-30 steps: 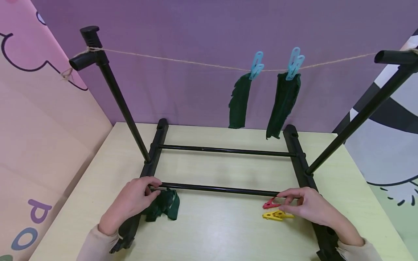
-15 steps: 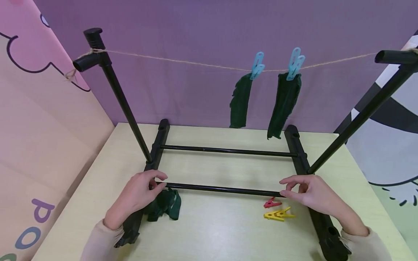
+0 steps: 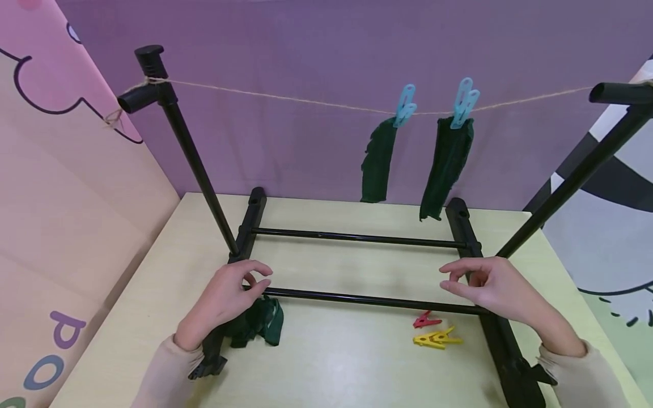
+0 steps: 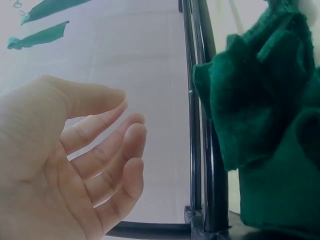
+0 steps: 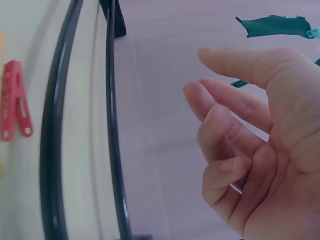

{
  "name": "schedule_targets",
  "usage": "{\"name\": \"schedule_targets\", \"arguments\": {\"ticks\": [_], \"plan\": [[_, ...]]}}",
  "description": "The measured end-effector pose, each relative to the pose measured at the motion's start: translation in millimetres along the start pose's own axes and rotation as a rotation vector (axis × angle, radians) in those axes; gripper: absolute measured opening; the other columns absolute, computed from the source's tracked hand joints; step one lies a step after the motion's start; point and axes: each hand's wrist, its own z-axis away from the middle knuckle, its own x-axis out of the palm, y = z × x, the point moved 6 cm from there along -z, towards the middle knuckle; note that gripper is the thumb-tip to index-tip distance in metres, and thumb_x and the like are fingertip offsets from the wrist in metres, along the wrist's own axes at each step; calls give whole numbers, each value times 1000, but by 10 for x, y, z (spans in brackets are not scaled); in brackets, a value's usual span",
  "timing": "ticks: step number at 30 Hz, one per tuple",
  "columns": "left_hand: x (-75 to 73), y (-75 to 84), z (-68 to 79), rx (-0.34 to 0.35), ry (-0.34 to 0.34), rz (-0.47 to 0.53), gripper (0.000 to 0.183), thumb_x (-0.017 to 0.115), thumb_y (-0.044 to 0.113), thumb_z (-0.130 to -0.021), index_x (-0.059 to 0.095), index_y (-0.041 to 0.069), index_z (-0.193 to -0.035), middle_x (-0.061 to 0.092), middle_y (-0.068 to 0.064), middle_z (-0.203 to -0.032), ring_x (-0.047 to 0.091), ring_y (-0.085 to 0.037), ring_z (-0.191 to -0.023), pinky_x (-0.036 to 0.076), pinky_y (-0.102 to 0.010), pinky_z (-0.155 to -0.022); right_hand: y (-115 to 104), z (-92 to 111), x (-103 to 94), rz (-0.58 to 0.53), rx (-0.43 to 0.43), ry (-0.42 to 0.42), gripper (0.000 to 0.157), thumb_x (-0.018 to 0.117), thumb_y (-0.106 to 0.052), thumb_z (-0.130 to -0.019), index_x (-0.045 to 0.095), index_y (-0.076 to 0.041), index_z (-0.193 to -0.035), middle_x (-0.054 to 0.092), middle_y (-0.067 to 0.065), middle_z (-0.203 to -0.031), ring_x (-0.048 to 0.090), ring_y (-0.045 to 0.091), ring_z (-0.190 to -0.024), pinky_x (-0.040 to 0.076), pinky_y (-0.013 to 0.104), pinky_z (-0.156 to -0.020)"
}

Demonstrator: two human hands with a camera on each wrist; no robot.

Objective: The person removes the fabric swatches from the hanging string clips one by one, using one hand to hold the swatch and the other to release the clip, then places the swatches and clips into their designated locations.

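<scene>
The left hand [image 3: 227, 300] and right hand [image 3: 495, 289] hung empty, fingers loosely bent. A corner pinch probably suited the crumpled cloth [image 3: 265, 321] near the left (red peg [image 3: 425, 320] and yellow peg [image 3: 436, 338] lay near the right).

Your head view is bright and evenly lit, with pale glare on the surface [image 3: 339, 368] at six o'clock and faint, soft shadows on the wall [image 3: 306, 62] at twelve. Your wrist views look hazier, with a washed-out violet cast. In the right one, toward nine o'clock, the rod [image 5: 51, 125] bows slightly and the clip [image 5: 14, 85] looks soft; in the left, the cloth [image 4: 280, 185] at three o'clock has deeply shaded folds.
</scene>
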Motion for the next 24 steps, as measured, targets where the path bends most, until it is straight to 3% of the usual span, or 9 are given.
{"name": "schedule_targets", "arguments": {"ticks": [7,24], "plan": [[43,57,-71,37,4,-2,18,77,17,-98,79,15,-116,78,0,-113,66,-10,-84,49,-26,-60,-104,-51,-96,20,-19,27,22,85,-21,-91,81,-16,-111,76,-5,-91,51,10,-53,37,27,-48],[83,158,-149,42,-8,0,16,76,20,-99,79,19,-115,77,3,-113,65,-8,-84,49,-27,-67,-302,-201,-220,46,-84,50,22,84,-20,-91,82,-14,-112,76,-4,-90,50,9,-55,37,27,-47]]}}
